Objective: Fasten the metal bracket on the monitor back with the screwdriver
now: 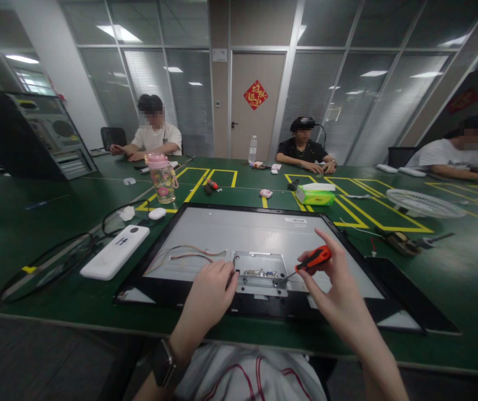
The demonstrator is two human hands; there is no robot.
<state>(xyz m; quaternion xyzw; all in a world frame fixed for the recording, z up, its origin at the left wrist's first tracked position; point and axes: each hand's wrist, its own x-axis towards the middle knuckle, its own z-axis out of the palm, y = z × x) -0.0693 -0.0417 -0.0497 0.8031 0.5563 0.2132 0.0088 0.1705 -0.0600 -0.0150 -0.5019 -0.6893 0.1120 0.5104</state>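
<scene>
A monitor panel with a black frame (172,223) lies face down on the green table, its grey back upward. At its middle is a metal bracket (259,259) with a row of connector ports. The fingers of my left hand (211,289) are curled in at the left edge of this bracket; the fingertips are partly hidden. In my right hand (337,278) is a red and black screwdriver (316,258), gripped between thumb and fingers. Its shaft slants down left toward the lower right of the bracket. Thin loose wires (189,249) lie on the panel, left of the bracket.
On the left are a white power bank (116,253), a black cable (47,281), a pink-lidded bottle (161,178) and a computer case (42,133). A tissue pack (316,195), a white ring-shaped part (425,203) and a dark flat panel (410,295) are on the right. Several people sit beyond.
</scene>
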